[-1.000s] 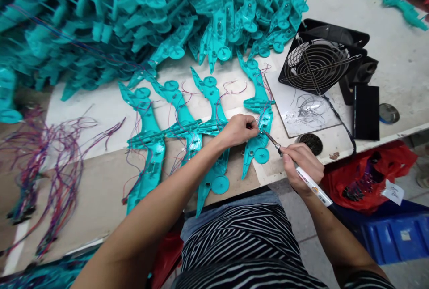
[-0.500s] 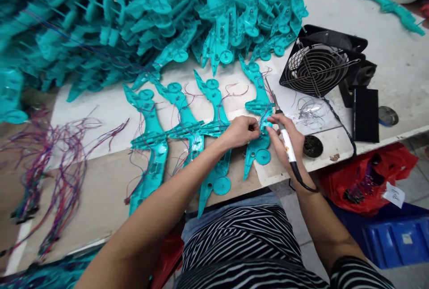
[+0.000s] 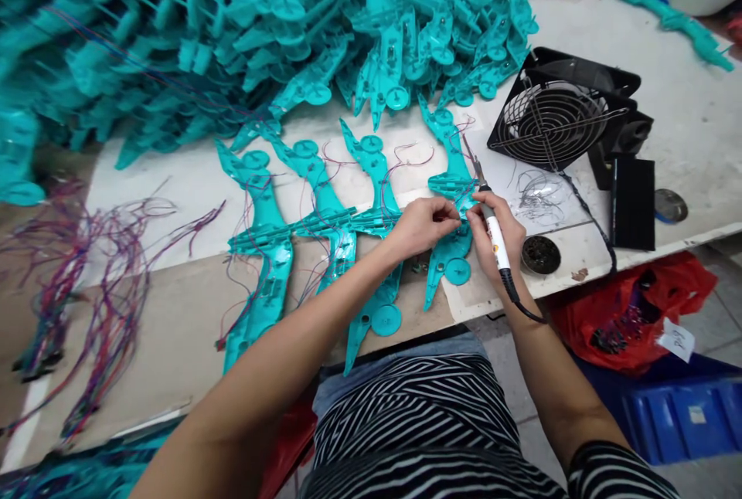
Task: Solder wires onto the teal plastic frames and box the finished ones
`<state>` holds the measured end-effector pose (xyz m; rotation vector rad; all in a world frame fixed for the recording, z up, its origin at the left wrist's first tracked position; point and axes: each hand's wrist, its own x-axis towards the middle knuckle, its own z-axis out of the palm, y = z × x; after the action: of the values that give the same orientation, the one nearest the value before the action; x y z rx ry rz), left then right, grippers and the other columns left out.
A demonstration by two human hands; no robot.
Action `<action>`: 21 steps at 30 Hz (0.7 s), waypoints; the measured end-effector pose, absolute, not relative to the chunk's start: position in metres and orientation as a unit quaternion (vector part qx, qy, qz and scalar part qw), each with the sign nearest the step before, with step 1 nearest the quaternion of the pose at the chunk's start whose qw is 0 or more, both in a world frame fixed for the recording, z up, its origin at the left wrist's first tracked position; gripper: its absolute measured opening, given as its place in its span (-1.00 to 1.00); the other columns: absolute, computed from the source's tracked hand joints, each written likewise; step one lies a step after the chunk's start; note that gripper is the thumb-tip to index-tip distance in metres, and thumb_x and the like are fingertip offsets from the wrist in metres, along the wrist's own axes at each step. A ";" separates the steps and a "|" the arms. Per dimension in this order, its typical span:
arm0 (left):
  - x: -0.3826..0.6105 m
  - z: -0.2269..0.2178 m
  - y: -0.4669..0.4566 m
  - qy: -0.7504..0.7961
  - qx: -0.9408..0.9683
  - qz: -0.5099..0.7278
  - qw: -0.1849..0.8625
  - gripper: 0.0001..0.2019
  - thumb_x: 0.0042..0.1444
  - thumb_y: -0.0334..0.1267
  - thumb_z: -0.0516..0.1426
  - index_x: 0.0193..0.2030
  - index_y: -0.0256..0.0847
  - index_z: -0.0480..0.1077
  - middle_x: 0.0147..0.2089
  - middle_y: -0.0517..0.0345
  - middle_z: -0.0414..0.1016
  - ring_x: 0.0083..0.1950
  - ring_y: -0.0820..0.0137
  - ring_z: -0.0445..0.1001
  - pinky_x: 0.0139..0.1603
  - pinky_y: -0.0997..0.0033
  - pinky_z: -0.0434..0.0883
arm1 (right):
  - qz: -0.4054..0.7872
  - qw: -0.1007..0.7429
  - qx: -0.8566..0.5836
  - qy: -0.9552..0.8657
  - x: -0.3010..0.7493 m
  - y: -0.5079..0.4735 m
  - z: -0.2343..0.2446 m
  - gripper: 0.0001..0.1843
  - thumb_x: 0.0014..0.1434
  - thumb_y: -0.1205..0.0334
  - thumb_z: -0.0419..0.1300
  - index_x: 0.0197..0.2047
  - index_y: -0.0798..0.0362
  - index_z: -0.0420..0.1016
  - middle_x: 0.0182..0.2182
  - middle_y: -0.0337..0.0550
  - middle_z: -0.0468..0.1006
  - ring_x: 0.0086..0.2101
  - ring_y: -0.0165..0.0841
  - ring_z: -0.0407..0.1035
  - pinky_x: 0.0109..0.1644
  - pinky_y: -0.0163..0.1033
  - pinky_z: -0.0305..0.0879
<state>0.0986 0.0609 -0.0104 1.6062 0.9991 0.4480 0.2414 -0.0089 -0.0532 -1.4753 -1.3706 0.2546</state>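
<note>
My right hand (image 3: 499, 235) is closed around a white soldering iron (image 3: 496, 240), its metal tip pointing away from me and up off the work. The thumb and fingertips of that hand also reach down to the rightmost turquoise plastic shell (image 3: 444, 271). My left hand (image 3: 427, 225) pinches at the middle of the same shell; what lies between its fingertips is too small to make out. Thin red and blue wires (image 3: 465, 191) run along this shell. To the left, several similar turquoise shells (image 3: 272, 267) lie in a row with wires on them.
A large heap of turquoise shells (image 3: 278, 28) fills the back. Bundles of wires (image 3: 110, 329) lie at left. A black fan (image 3: 550, 117), a black box (image 3: 633, 201) and a round tin (image 3: 541, 255) stand at right. Below the table edge are a red bag (image 3: 631, 313) and blue crate (image 3: 684, 414).
My left hand has moved slightly right, closer to my right hand. The soldering iron stays in my right hand, its tip still raised. The view has shifted a little.
</note>
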 end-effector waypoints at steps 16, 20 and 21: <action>0.119 -0.020 0.067 0.490 0.688 0.162 0.510 -0.90 -0.01 -0.35 0.20 -0.51 -0.26 0.42 -0.55 0.28 0.36 -0.44 0.48 0.31 -0.34 0.47 0.23 | -0.022 0.541 -0.588 -0.602 0.255 -0.070 -0.022 -0.81 0.25 0.41 0.17 -0.17 0.04 0.60 -0.40 -0.13 0.64 -0.39 -0.33 0.52 -0.27 -0.18 0.48; 0.117 -0.020 0.068 0.489 0.680 0.163 0.522 -0.91 -0.03 -0.38 0.19 -0.51 -0.25 0.39 -0.56 0.30 0.33 -0.46 0.50 0.29 -0.36 0.48 0.23 | -0.006 0.541 -0.581 -0.608 0.255 -0.071 -0.025 -0.80 0.24 0.44 0.15 -0.17 0.07 0.59 -0.39 -0.11 0.65 -0.39 -0.34 0.51 -0.29 -0.19 0.47; 0.116 -0.020 0.068 0.485 0.678 0.165 0.528 -0.92 -0.04 -0.38 0.18 -0.51 -0.25 0.38 -0.56 0.30 0.32 -0.47 0.50 0.29 -0.37 0.48 0.23 | -0.006 0.539 -0.583 -0.608 0.255 -0.071 -0.026 -0.80 0.24 0.44 0.15 -0.18 0.07 0.59 -0.39 -0.11 0.65 -0.39 -0.34 0.52 -0.28 -0.19 0.47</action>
<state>0.1160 0.0682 -0.0205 1.6191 1.1596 0.3936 0.2549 -0.0712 -0.0256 -1.3874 -1.4462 -0.0139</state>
